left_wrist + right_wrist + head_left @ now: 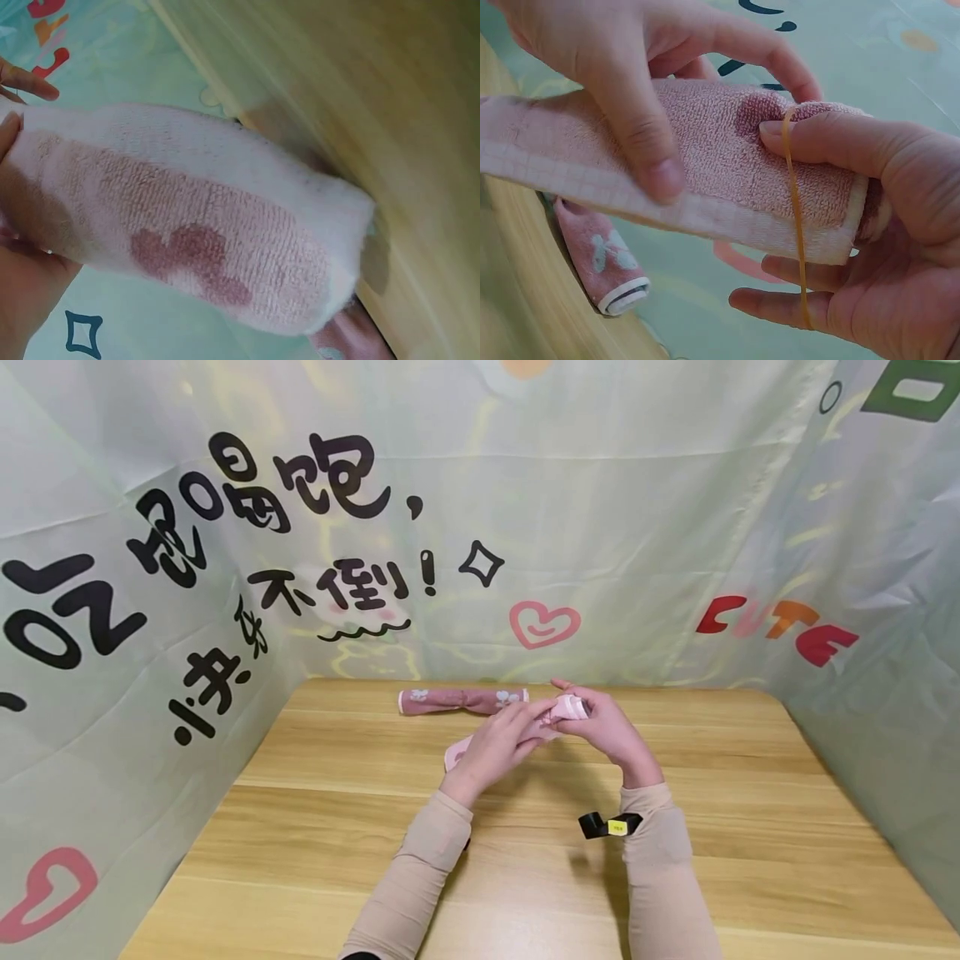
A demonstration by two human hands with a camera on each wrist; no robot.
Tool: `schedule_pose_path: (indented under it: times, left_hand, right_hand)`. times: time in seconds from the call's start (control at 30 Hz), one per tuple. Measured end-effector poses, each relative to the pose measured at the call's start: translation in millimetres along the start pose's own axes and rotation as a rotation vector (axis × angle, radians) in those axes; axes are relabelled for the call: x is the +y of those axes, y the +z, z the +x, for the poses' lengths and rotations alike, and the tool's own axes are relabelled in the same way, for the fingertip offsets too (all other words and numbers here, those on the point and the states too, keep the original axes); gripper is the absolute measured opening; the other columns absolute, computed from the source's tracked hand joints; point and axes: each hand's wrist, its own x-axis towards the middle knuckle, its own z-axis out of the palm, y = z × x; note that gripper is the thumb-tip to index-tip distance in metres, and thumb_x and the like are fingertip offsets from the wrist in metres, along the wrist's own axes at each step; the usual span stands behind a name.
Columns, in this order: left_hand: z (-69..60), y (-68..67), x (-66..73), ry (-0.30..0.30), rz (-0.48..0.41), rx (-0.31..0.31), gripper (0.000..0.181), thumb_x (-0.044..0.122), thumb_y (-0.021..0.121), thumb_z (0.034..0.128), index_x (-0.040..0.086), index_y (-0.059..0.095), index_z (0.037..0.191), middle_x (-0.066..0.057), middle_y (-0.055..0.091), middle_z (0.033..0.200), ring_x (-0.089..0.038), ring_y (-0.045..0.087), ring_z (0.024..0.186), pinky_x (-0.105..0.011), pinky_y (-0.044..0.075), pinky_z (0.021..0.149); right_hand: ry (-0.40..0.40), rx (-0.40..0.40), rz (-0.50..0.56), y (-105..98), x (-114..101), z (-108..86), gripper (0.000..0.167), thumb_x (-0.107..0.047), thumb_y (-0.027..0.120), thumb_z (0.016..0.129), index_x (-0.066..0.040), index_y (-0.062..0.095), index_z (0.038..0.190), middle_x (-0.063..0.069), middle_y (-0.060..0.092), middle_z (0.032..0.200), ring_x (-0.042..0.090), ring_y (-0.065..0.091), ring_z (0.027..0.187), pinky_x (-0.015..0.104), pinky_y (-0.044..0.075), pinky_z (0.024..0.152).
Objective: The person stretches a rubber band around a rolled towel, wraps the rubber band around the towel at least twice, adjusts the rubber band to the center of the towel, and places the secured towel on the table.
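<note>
A light pink rolled towel with white borders is held above the table between both hands; darker pink spots show on it in the left wrist view. My left hand grips the roll around its middle, thumb on the near side. At the other end, my right hand holds the roll with the thumb on top. An orange rubber band stretches from the right thumb down to a lower finger, crossing the towel's face in the right wrist view.
Behind the hands, a darker pink rolled towel, narrowed at its middle, lies near the back edge of the wooden table. Printed cloth walls stand around the table's back and sides.
</note>
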Motion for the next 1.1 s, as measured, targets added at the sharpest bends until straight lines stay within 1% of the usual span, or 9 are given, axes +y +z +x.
schedule_pose_path:
  times: [0.23, 0.37, 0.47, 0.63, 0.7, 0.8, 0.87, 0.97, 1.1]
  left_hand:
    - [-0.6, 0.0, -2.5, 0.074, 0.051, 0.166, 0.04, 0.022, 0.064, 0.0948, 0.02, 0.056, 0.134, 0.001, 0.067, 0.108, -0.013, 0.064, 0.094, -0.028, 0.053, 0.083]
    - [-0.8, -2.3, -3.4, 0.065, 0.099, 0.243, 0.031, 0.016, 0.063, 0.0943, 0.019, 0.063, 0.126, 0.0, 0.069, 0.104, -0.015, 0.066, 0.092, -0.028, 0.054, 0.078]
    - [-1.1, -2.9, -4.6, 0.034, 0.127, 0.275, 0.028, 0.016, 0.063, 0.0939, 0.019, 0.066, 0.121, 0.0, 0.069, 0.103, -0.015, 0.066, 0.093, -0.028, 0.053, 0.073]
    - [-1.0, -4.0, -7.0, -0.042, 0.171, 0.321, 0.024, 0.017, 0.063, 0.0935, 0.022, 0.067, 0.117, 0.001, 0.069, 0.099, -0.015, 0.067, 0.092, -0.031, 0.052, 0.073]
    - [-0.5, -5.5, -7.8, -0.068, 0.179, 0.347, 0.023, 0.017, 0.063, 0.0932, 0.021, 0.067, 0.116, 0.001, 0.069, 0.097, -0.015, 0.067, 0.089, -0.032, 0.053, 0.074]
    - [0.1, -8.3, -9.5, -0.09, 0.192, 0.393, 0.022, 0.017, 0.064, 0.0923, 0.02, 0.068, 0.114, 0.001, 0.069, 0.094, -0.016, 0.067, 0.082, -0.031, 0.052, 0.07]
    - [0.2, -10.5, -11.4, -0.1, 0.209, 0.429, 0.022, 0.016, 0.065, 0.0914, 0.019, 0.068, 0.112, 0.0, 0.068, 0.092, -0.017, 0.066, 0.079, -0.031, 0.05, 0.066]
    - [0.0, -14.1, -13.9, -0.125, 0.228, 0.477, 0.02, 0.016, 0.065, 0.091, 0.019, 0.068, 0.111, -0.001, 0.068, 0.091, -0.018, 0.066, 0.076, -0.032, 0.048, 0.062]
    - [-0.7, -17.4, -16.4, -0.173, 0.243, 0.502, 0.019, 0.016, 0.063, 0.0919, 0.018, 0.068, 0.11, -0.002, 0.067, 0.09, -0.018, 0.065, 0.071, -0.031, 0.046, 0.06]
  right_hand:
    - [-0.008, 0.005, 0.108, 8.8, 2.2, 2.6, 0.034, 0.002, 0.07, 0.084, 0.012, 0.059, 0.114, 0.022, 0.045, 0.147, 0.007, 0.06, 0.09, 0.019, 0.053, 0.076]
    - [0.0, 0.013, 0.201, 18.4, 3.7, 6.4, 0.045, 0.004, 0.07, 0.083, 0.009, 0.055, 0.125, 0.016, 0.059, 0.123, 0.007, 0.059, 0.087, 0.021, 0.055, 0.075]
    - [0.035, 0.014, 0.314, 25.8, 5.3, 9.4, 0.039, 0.008, 0.067, 0.082, 0.003, 0.056, 0.119, 0.006, 0.06, 0.103, 0.008, 0.06, 0.085, 0.023, 0.056, 0.075]
    - [0.104, -0.034, 0.49, 35.1, 9.3, 13.7, 0.034, 0.01, 0.059, 0.087, -0.008, 0.05, 0.114, 0.0, 0.059, 0.102, 0.011, 0.064, 0.092, 0.042, 0.056, 0.089]
    - [0.126, -0.073, 0.532, 38.0, 11.1, 15.3, 0.034, 0.007, 0.058, 0.089, -0.007, 0.047, 0.119, 0.001, 0.059, 0.106, 0.012, 0.065, 0.095, 0.054, 0.049, 0.097]
    - [0.164, -0.121, 0.556, 41.9, 13.3, 17.5, 0.039, 0.0, 0.058, 0.091, -0.001, 0.043, 0.127, 0.001, 0.059, 0.112, 0.014, 0.064, 0.102, 0.062, 0.041, 0.102]
    - [0.195, -0.15, 0.556, 44.1, 15.0, 18.7, 0.044, -0.003, 0.059, 0.092, 0.003, 0.04, 0.132, 0.002, 0.059, 0.117, 0.018, 0.062, 0.108, 0.063, 0.041, 0.103]
    - [0.247, -0.196, 0.511, 45.8, 17.0, 19.3, 0.046, -0.008, 0.058, 0.094, 0.007, 0.039, 0.134, 0.006, 0.059, 0.121, 0.028, 0.061, 0.114, 0.054, 0.05, 0.097]
    - [0.313, -0.301, 0.447, 46.6, 21.8, 19.0, 0.034, -0.015, 0.058, 0.096, 0.006, 0.05, 0.122, 0.009, 0.067, 0.111, 0.026, 0.07, 0.096, 0.032, 0.058, 0.074]
